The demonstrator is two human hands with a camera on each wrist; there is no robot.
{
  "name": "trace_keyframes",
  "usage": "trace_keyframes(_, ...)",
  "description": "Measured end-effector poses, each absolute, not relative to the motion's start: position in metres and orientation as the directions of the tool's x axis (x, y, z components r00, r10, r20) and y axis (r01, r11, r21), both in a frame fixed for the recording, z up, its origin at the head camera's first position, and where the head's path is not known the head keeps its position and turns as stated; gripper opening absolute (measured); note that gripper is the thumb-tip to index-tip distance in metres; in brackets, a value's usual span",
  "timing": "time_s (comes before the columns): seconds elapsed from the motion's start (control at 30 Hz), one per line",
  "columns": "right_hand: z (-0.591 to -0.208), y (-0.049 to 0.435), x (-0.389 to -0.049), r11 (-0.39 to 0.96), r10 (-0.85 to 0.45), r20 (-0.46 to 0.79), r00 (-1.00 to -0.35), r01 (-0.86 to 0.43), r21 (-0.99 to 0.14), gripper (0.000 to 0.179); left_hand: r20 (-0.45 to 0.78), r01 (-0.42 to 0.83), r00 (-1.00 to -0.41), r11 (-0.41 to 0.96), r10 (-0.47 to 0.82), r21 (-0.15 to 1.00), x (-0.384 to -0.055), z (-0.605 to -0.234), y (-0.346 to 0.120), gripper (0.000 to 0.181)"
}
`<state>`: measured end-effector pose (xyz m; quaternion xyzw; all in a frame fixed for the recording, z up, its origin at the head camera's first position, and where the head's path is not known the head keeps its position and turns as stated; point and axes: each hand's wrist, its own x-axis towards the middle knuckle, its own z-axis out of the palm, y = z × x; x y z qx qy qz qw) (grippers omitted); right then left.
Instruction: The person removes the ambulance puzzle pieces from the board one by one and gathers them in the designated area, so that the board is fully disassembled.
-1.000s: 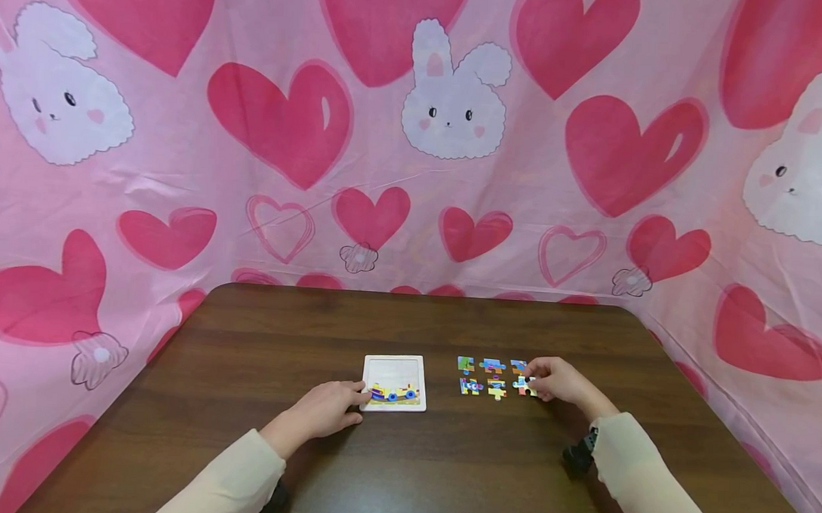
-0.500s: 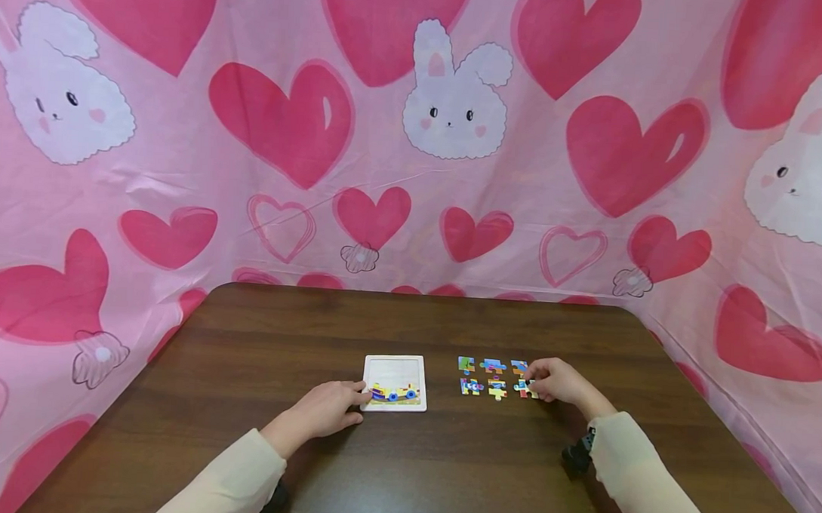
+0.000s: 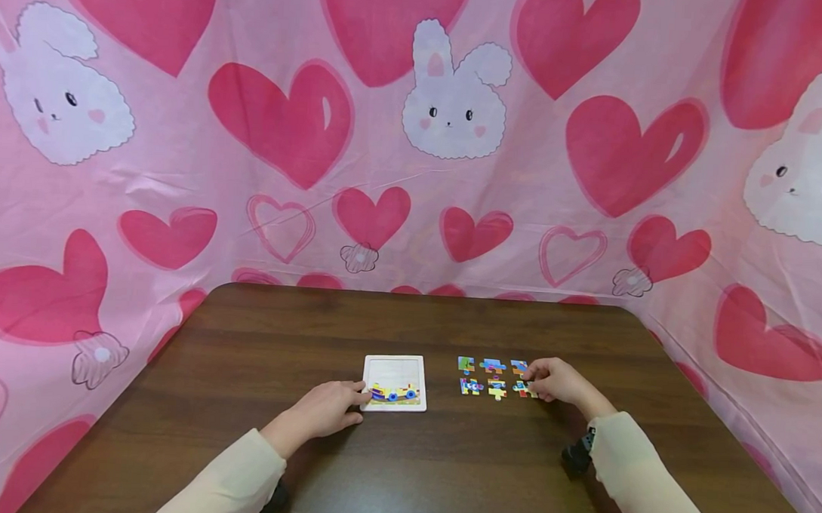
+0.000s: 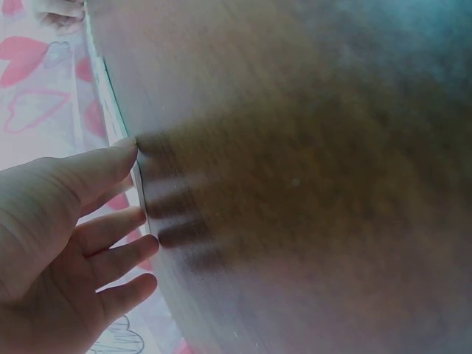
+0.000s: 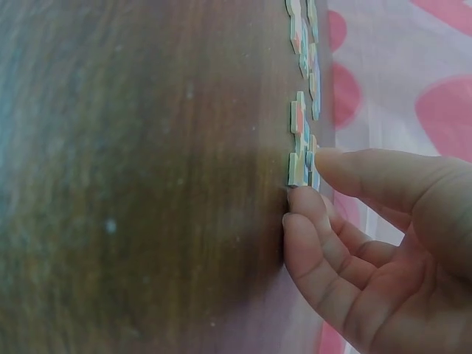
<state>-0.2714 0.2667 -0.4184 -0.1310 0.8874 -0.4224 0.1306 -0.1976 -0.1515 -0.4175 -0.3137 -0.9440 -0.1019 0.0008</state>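
Observation:
In the head view, my left hand (image 3: 325,409) rests on the table with its fingertips at the left edge of a white square puzzle tray (image 3: 395,359). The tray's lower part holds a printed strip with a yellow vehicle on blue wheels; the upper part is pale. Fingers of that hand look extended in the left wrist view. To the right of the tray, my right hand (image 3: 561,380) pinches a jigsaw puzzle piece (image 3: 523,389) at the right end of the lower row. The right wrist view has thumb and fingertips around this piece (image 5: 297,171), low against the tabletop.
Several more puzzle pieces (image 3: 492,366) lie in two short rows between the tray and my right hand. Everything sits on a dark brown wooden table (image 3: 300,320). Behind and beside it hangs a pink cloth (image 3: 387,165) with hearts and rabbits.
My right hand's fingers have shifted very slightly at the lower right puzzle piece. The left hand and the tray stay where they were.

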Motion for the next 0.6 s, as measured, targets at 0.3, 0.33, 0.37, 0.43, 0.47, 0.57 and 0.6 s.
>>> trace_keyframes(0.3,-0.414,0.264,-0.276,0.602,-0.35,-0.087,-0.933,-0.153,-0.783,0.01,0.066,0.592,-0.803,0.782,0.592,0.196,-0.198,-0.417,-0.152,0.04)
trace_keyframes(0.33,-0.413,0.263,-0.277,0.604,-0.354,-0.078,-0.932,-0.164,-0.78,0.01,0.066,0.592,-0.804,0.782,0.592,0.195,-0.198,-0.417,-0.152,0.04)
trace_keyframes(0.37,-0.412,0.261,-0.278,0.604,-0.356,-0.071,-0.932,-0.172,-0.778,0.011,0.066,0.591,-0.804,0.783,0.591,0.195,-0.198,-0.417,-0.152,0.04)
trace_keyframes(0.43,-0.408,0.258,-0.279,0.596,-0.372,-0.05,-0.927,-0.198,-0.778,0.012,0.065,0.589,-0.805,0.783,0.59,0.198,-0.198,-0.418,-0.152,0.04)
trace_keyframes(0.47,-0.406,0.257,-0.28,0.589,-0.385,-0.039,-0.922,-0.213,-0.78,0.014,0.064,0.588,-0.806,0.784,0.589,0.199,-0.198,-0.418,-0.152,0.041)
trace_keyframes(0.57,-0.4,0.249,-0.28,0.572,-0.41,-0.017,-0.912,-0.242,-0.784,0.017,0.065,0.589,-0.806,0.783,0.589,0.202,-0.198,-0.417,-0.152,0.041)
trace_keyframes(0.6,-0.398,0.246,-0.28,0.565,-0.417,-0.014,-0.909,-0.247,-0.787,0.018,0.065,0.59,-0.805,0.782,0.59,0.203,-0.198,-0.417,-0.152,0.041)
